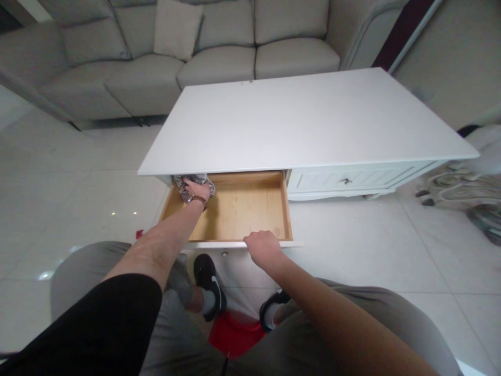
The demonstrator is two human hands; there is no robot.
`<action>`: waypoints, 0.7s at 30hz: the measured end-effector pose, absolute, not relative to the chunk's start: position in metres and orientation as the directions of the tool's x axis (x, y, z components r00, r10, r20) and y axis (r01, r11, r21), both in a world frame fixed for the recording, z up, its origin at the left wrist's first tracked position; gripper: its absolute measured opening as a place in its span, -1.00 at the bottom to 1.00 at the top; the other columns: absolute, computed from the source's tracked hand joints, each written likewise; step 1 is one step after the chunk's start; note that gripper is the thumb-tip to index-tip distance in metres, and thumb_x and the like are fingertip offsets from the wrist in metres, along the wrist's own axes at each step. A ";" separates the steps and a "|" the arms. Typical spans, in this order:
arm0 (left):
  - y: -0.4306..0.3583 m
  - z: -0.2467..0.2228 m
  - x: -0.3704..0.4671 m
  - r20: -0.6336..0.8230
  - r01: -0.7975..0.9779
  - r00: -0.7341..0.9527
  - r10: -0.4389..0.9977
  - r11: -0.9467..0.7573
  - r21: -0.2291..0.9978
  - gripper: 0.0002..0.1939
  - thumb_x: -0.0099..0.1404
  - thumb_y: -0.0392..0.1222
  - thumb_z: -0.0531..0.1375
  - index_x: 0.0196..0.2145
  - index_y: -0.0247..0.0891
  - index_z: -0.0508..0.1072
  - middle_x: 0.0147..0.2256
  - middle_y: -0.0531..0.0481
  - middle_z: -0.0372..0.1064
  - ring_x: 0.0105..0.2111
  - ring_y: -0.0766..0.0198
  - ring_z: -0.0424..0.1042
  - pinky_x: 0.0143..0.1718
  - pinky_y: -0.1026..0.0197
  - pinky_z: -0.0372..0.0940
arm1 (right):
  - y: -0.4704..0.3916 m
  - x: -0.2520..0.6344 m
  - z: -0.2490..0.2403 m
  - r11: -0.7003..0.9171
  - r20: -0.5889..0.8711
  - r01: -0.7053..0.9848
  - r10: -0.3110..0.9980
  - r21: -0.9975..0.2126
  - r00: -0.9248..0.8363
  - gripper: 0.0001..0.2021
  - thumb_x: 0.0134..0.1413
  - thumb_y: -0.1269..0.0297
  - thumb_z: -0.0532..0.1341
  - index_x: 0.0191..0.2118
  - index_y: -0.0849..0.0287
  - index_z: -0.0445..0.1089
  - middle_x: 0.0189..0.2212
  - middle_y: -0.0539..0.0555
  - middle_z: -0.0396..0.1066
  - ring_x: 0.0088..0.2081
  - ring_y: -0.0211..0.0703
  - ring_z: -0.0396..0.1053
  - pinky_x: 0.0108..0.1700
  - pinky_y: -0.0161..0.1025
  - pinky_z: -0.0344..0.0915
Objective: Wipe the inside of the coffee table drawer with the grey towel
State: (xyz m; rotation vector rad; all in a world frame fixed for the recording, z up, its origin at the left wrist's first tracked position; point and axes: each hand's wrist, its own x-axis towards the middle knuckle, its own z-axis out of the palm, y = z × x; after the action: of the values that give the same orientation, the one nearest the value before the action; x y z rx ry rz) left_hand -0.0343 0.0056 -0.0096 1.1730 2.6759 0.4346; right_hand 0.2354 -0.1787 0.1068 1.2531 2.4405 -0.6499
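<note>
A wooden drawer (250, 209) is pulled out from under the white tabletop (297, 120). Inside its far left corner, my left hand (197, 191) presses on a crumpled patterned cloth (181, 184), fingers curled into the fabric. A brown band circles that wrist. My right hand (264, 246) is closed over the drawer's white front edge, right of the small knob (224, 253). The bare wooden bottom of the drawer shows between the two hands.
Beyond the table stands a grey sofa (219, 65) with a light cushion (177, 28). A closed drawer (324, 180) is on the right. Below are my black shoes (209, 287) and a red object (235, 336). Ornate furniture (462, 185) stands at the far right.
</note>
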 end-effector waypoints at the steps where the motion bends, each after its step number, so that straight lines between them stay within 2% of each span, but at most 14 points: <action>1: 0.005 -0.010 -0.034 -0.037 0.667 -0.692 0.721 0.658 0.350 0.00 0.33 0.06 0.22 0.39 -0.38 -0.34 0.20 -0.57 0.18 0.22 -0.22 0.32 0.24 -0.25 0.18 | -0.179 0.235 0.106 0.513 -0.472 0.822 0.677 -0.248 -0.565 -0.64 0.30 0.52 0.02 -0.01 0.24 0.54 -0.08 0.27 0.57 -0.03 0.02 0.54 -0.10 -0.14 0.42; 4: 0.006 -0.011 -0.038 -0.047 0.643 -0.696 0.717 0.651 0.405 0.01 0.21 0.03 0.33 0.41 -0.21 -0.14 0.18 -0.46 0.24 0.15 -0.20 0.40 0.20 -0.17 0.25 | -0.179 0.235 0.106 0.510 -0.469 0.823 0.680 -0.252 -0.564 -0.63 0.29 0.53 0.02 0.00 0.25 0.54 -0.08 0.28 0.57 -0.02 0.03 0.54 -0.10 -0.14 0.42; 8: 0.008 -0.011 -0.052 -0.031 0.644 -0.690 0.723 0.634 0.428 -0.06 0.19 0.02 0.35 0.38 -0.21 0.01 0.16 -0.48 0.25 0.13 -0.23 0.41 0.15 -0.20 0.29 | -0.179 0.235 0.105 0.504 -0.467 0.824 0.681 -0.259 -0.563 -0.65 0.29 0.53 0.04 -0.01 0.26 0.54 -0.08 0.30 0.56 -0.02 0.02 0.53 -0.09 -0.15 0.42; 14: 0.010 -0.010 -0.050 0.029 0.701 -0.630 0.776 0.552 0.450 -0.20 0.26 -0.13 0.30 0.36 -0.30 0.09 0.08 -0.48 0.35 0.01 -0.13 0.50 0.05 -0.17 0.37 | -0.180 0.235 0.103 0.503 -0.448 0.825 0.694 -0.258 -0.563 -0.63 0.29 0.55 0.02 -0.01 0.27 0.55 -0.09 0.30 0.57 -0.02 0.03 0.54 -0.08 -0.15 0.44; 17: 0.015 -0.008 -0.019 -0.047 0.729 -0.568 0.822 0.529 0.434 -0.32 0.33 -0.15 0.24 0.32 -0.33 0.14 0.10 -0.50 0.34 -0.04 -0.09 0.52 0.05 -0.16 0.37 | -0.181 0.234 0.103 0.503 -0.451 0.826 0.694 -0.255 -0.562 -0.63 0.29 0.56 0.02 -0.02 0.28 0.56 -0.09 0.31 0.57 -0.03 0.03 0.54 -0.09 -0.15 0.44; 21: 0.021 -0.006 0.047 -0.147 0.768 -0.455 0.878 0.470 0.435 -0.36 0.43 -0.14 0.13 0.37 -0.33 0.03 0.16 -0.55 0.27 0.00 -0.04 0.51 0.09 -0.16 0.33 | -0.181 0.233 0.105 0.506 -0.452 0.825 0.693 -0.251 -0.562 -0.62 0.29 0.56 0.02 -0.01 0.29 0.55 -0.09 0.32 0.57 -0.02 0.04 0.54 -0.09 -0.15 0.44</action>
State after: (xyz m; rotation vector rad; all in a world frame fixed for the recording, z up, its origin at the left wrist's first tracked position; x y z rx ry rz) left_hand 0.0472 0.0209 -0.0064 1.3877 2.3723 0.4392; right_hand 0.2335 -0.1810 0.1054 1.2770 2.4590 -0.6437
